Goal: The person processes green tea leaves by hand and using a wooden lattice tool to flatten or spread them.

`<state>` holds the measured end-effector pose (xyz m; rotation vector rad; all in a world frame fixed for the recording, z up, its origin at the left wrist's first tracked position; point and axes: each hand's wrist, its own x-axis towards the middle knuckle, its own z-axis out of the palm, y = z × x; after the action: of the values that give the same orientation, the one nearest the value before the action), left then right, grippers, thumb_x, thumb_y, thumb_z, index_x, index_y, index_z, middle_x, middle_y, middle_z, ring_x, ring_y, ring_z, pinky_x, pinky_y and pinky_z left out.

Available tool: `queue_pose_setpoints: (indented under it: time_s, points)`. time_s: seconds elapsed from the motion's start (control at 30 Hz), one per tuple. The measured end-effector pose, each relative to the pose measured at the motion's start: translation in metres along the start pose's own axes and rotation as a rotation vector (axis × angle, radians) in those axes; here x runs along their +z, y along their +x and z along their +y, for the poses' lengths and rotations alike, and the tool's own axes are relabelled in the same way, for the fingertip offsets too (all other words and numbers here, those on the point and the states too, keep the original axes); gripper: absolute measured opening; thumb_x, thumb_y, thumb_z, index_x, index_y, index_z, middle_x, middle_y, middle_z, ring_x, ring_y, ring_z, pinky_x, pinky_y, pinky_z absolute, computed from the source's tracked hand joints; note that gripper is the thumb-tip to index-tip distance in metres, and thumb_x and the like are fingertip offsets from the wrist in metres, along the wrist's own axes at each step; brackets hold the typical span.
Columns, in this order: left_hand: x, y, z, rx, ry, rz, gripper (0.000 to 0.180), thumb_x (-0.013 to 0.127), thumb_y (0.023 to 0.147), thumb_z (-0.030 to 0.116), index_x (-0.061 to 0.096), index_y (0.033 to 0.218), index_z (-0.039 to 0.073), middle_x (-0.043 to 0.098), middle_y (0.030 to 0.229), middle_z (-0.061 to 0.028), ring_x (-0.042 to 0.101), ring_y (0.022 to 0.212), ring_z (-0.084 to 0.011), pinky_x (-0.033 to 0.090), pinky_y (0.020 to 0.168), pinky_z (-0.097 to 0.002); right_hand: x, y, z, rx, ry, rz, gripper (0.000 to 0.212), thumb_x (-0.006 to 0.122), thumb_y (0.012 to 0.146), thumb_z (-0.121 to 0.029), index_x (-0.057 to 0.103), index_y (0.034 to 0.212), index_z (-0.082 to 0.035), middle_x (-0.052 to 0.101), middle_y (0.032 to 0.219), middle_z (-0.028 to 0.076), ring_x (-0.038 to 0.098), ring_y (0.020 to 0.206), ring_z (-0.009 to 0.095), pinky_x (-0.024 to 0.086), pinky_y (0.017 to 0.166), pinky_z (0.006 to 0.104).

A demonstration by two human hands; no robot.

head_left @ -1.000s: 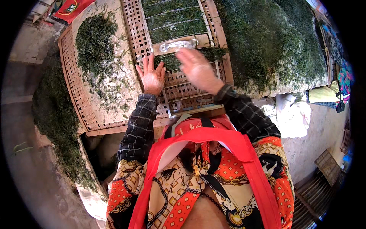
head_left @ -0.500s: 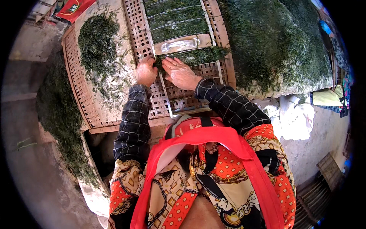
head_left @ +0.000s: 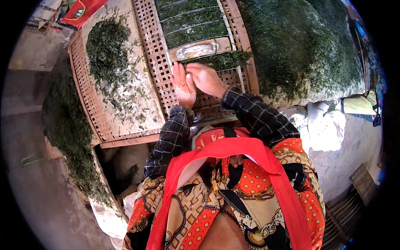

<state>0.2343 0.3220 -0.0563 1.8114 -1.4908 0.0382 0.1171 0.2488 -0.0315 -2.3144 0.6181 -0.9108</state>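
Note:
My left hand (head_left: 183,86) is open, palm turned up, its fingers stretched over the woven tray (head_left: 148,39). My right hand (head_left: 206,79) meets it from the right, fingers bent and pressed together against the left fingers; whatever they hold is hidden. Just beyond both hands is a wooden block (head_left: 223,43) with a metal handle (head_left: 196,50), set across a narrow frame (head_left: 225,21) with thin crossbars. Green shredded plant strips (head_left: 196,32) fill the frame's far part, and a band of loose strips (head_left: 227,61) lies along the block's near side.
To the left, a pale board (head_left: 143,98) carries a pile of green strips (head_left: 107,50). A large mound of them (head_left: 300,46) covers the right side. White bags (head_left: 327,129) and a yellow cloth (head_left: 359,104) are at the right; a red bag (head_left: 81,12) lies far left.
My left hand has moved right and turned palm up with fingers stretched. The right hand has drawn its fingers in and now touches the left. The block has stayed put.

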Motion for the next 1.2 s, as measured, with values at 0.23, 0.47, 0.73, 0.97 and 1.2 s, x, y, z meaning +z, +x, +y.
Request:
queue_pose_setpoints:
  time_s: [0.23, 0.47, 0.73, 0.97, 1.2]
  points:
    - [-0.019, 0.005, 0.016, 0.250, 0.120, -0.192, 0.052, 0.055, 0.091, 0.021, 0.044, 0.135, -0.004, 0.035, 0.148, -0.0199, 0.026, 0.140, -0.0382, 0.016, 0.114, -0.0511, -0.033, -0.022, -0.012, 0.006, -0.215, 0.228, 0.020, 0.055, 0.084, -0.003, 0.061, 0.103, 0.004, 0.060, 0.109, 0.017, 0.061, 0.097, 0.032, 0.050, 0.085, 0.0393]
    - [-0.086, 0.025, 0.017, 0.241, 0.085, -0.267, 0.081, 0.071, 0.073, 0.004, 0.034, 0.145, 0.009, 0.033, 0.147, -0.0185, 0.038, 0.129, -0.0381, 0.032, 0.107, -0.0472, -0.081, -0.036, 0.000, 0.187, -0.115, 0.268, 0.021, 0.054, 0.084, -0.001, 0.061, 0.103, 0.005, 0.059, 0.109, 0.016, 0.061, 0.096, 0.032, 0.051, 0.083, 0.0371]
    - [-0.048, 0.038, -0.025, 0.063, 0.052, -0.142, 0.088, 0.079, 0.074, 0.031, 0.032, 0.144, 0.008, 0.032, 0.148, -0.0176, 0.031, 0.135, -0.0372, 0.027, 0.108, -0.0502, -0.033, -0.035, -0.023, -0.058, -0.150, -0.031, 0.028, 0.057, 0.082, -0.004, 0.062, 0.110, 0.000, 0.058, 0.115, 0.013, 0.057, 0.102, 0.031, 0.047, 0.091, 0.0376]
    - [-0.027, 0.032, -0.030, 0.030, 0.018, 0.132, 0.069, 0.073, 0.080, 0.022, 0.040, 0.138, 0.005, 0.041, 0.142, -0.0169, 0.034, 0.135, -0.0340, 0.019, 0.111, -0.0507, -0.017, -0.014, -0.023, -0.277, -0.433, 0.014, 0.025, 0.051, 0.084, -0.010, 0.064, 0.105, -0.004, 0.058, 0.110, 0.013, 0.056, 0.102, 0.028, 0.044, 0.092, 0.0383]
    - [-0.033, -0.005, -0.021, 0.237, 0.235, -0.269, 0.051, 0.050, 0.096, 0.024, 0.039, 0.142, 0.005, 0.034, 0.150, -0.0136, 0.029, 0.140, -0.0305, 0.011, 0.115, -0.0528, -0.018, 0.006, 0.016, -0.016, -0.229, 0.096, 0.008, 0.058, 0.082, -0.009, 0.061, 0.075, -0.006, 0.060, 0.076, 0.011, 0.062, 0.072, 0.027, 0.051, 0.070, 0.0419]
